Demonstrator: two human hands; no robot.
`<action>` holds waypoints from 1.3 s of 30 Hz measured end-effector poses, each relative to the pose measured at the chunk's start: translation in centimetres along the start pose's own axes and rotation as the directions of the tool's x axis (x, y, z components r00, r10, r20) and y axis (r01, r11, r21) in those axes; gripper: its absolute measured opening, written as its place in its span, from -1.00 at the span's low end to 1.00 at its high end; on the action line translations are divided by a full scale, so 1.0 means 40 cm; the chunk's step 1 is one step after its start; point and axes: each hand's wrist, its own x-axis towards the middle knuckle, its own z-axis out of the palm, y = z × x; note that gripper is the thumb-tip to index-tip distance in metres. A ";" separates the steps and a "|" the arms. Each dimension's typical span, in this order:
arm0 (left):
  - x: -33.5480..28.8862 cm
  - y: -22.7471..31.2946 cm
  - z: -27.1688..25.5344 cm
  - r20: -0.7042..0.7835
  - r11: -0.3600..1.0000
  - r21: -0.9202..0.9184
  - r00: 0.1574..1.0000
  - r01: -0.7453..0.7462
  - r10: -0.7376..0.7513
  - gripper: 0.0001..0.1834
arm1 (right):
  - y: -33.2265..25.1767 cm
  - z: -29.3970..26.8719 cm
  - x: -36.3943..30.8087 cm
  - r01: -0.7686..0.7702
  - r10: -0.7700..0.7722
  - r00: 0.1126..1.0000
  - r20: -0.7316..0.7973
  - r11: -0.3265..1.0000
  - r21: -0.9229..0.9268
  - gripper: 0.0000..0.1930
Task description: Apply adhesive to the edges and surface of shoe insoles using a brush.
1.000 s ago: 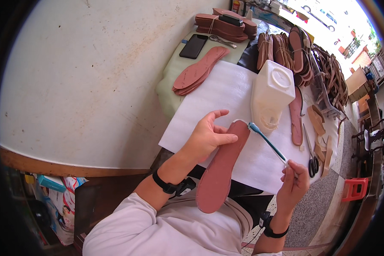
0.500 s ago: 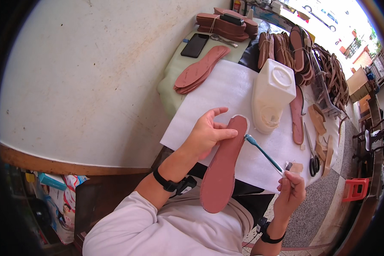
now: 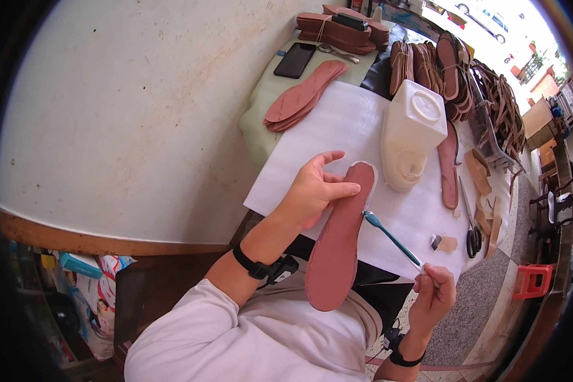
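1. Two hands work at the centre of the frame. The left hand (image 3: pixel 317 191) is curled around the upper end of a long reddish-brown leather-like insole (image 3: pixel 340 245), thumb across its face and fingers behind, which seems to keep the piece steady and tilted up toward the person.
2. The insole runs from just below the frame's middle down toward the person's lap, its toe end over a white sheet of paper (image 3: pixel 337 137) spread on the desk (image 3: pixel 140 114).
3. The right hand (image 3: pixel 431 299), at the lower right, is closed in a pinch on the end of a slim teal-handled brush (image 3: pixel 391 239); the brush head touches the insole's right edge, a grip that looks suited to fine strokes along the rim.
4. A white square plastic jug (image 3: pixel 410 134) stands on the paper just beyond the insole's tip, near enough for the brush to reach.
5. More reddish-brown insoles lie in a flat stack (image 3: pixel 302 95) at the upper centre, beside a black phone (image 3: pixel 295 60).
6. Black-handled scissors (image 3: pixel 472 235) and small tan offcuts (image 3: pixel 481 181) lie at the right edge of the paper, well apart from both hands.
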 end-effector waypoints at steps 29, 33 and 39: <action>0.004 -0.008 -0.010 -0.041 0.998 -0.061 0.999 -0.024 0.022 -0.10 | -0.046 -0.145 0.106 -0.062 0.065 0.990 -0.129 0.998 0.029 -0.91; 0.006 -0.008 0.003 -0.030 0.990 -0.130 0.998 -0.055 0.052 -0.07 | -0.007 -0.126 0.237 -0.052 0.052 0.998 -0.023 0.998 0.019 -0.89; 0.004 -0.017 0.001 -0.028 0.976 -0.195 0.996 -0.093 0.089 -0.14 | 0.060 -0.060 0.328 0.041 -0.034 0.998 0.059 0.991 -0.124 -0.90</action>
